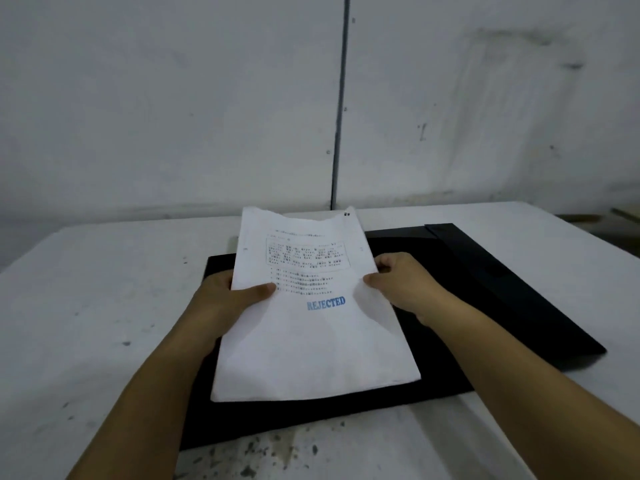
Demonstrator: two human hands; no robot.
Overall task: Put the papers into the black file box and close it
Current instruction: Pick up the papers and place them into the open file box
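A stack of white papers (pixel 311 348), printed with text and a blue "REJECTED" stamp, is held over the open black file box (pixel 450 375). My left hand (pixel 225 299) grips the stack's left edge, thumb on top. My right hand (pixel 398 282) grips its right edge the same way. The stack's near edge rests low over the box's tray, while its far edge is tilted up. The box's lid (pixel 502 289) lies flat, opened out to the right.
The box lies on a white, stained table (pixel 86 306) whose far edge meets a grey-white wall (pixel 173 98). Dark specks mark the table's near edge in front of the box.
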